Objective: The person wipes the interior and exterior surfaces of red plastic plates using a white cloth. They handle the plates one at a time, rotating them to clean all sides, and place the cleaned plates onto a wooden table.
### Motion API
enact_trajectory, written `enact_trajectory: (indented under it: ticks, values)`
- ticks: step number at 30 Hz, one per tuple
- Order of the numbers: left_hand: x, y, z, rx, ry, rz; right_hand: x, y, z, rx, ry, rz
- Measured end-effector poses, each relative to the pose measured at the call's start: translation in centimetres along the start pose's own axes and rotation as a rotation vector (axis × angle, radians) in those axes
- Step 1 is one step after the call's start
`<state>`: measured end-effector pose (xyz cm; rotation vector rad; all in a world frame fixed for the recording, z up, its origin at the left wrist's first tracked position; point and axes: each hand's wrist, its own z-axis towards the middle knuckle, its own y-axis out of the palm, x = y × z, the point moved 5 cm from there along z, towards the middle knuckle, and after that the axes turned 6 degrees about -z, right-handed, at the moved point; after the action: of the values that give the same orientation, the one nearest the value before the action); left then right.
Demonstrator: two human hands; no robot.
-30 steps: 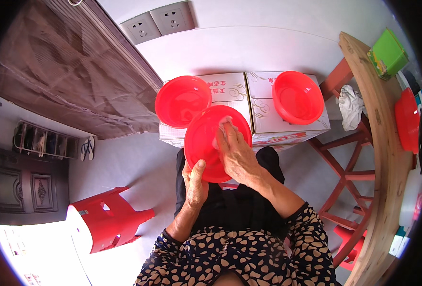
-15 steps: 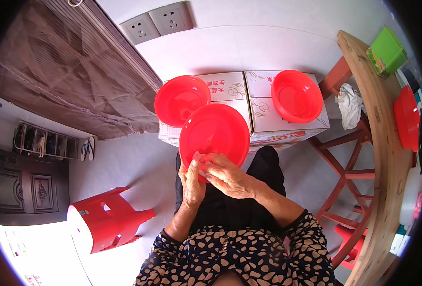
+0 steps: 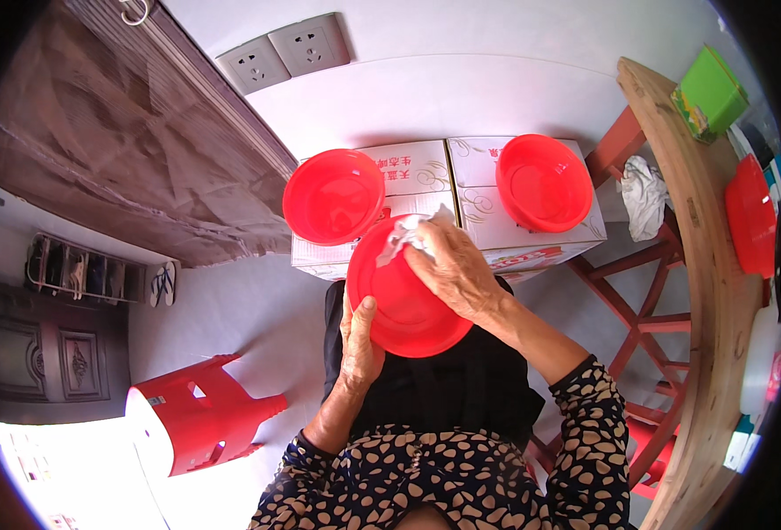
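Red plastic throughout. Far left, low: a red stool (image 3: 198, 422) tipped on its side on the pale floor, a shoe rack (image 3: 81, 272) above it by a dark cabinet, and a brown ribbed panel (image 3: 134, 150) along the wall.

Centre: the left hand (image 3: 360, 340) has its grip clenched on the lower left rim of a red bowl (image 3: 408, 305), thumb up on the inner face, fingers hidden behind. The bowl is tilted toward the person and held over the lap, in front of two cartons (image 3: 452, 199).

Right hand (image 3: 457, 269) lies flat inside the bowl near its upper rim, grip pressed down on a white cloth (image 3: 408, 231). The cloth bunches out past the fingertips at the bowl's top edge.

Behind: a second red bowl (image 3: 333, 196) sits upright on the left carton, just beside the held bowl's rim; whether they touch I cannot tell. A third red bowl (image 3: 544, 182) sits on the right carton, well apart.

Right: a white rag (image 3: 645, 196) draped on the red frame beneath a wooden counter (image 3: 706, 291). On the counter, a green box (image 3: 710, 93) at the far end and another red bowl (image 3: 750, 214) near its outer edge.
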<state>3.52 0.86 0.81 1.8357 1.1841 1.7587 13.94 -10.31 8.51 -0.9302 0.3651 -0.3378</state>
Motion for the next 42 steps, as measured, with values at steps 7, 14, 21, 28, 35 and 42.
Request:
enact_trajectory:
  ticks: [7, 14, 21, 28, 35, 42]
  values:
    - [0.6, 0.4, -0.6, 0.056, 0.044, 0.052, -2.1, 0.7, 3.1, 0.108, -0.229, -0.13]
    - [1.2, 0.4, -0.2, 0.031, 0.102, 0.091, 1.1, 1.9, -0.5, -0.049, 0.007, -0.259]
    - [0.1, 0.5, -0.1, 0.002, 0.093, 0.121, -0.4, 1.9, -5.0, -0.129, 0.16, -0.364]
    - [-0.5, 1.1, -0.1, 0.016, 0.093, 0.072, 0.0, 2.0, -0.4, 0.068, 0.398, 0.107]
    - [0.2, -0.3, 0.0, 0.069, 0.09, 0.029, -2.7, 3.9, 1.6, -0.01, 0.231, 0.766]
    - [-0.3, -1.9, 0.1, 0.025, 0.004, 0.033, -5.0, 2.7, 0.8, -0.115, 0.004, 0.887]
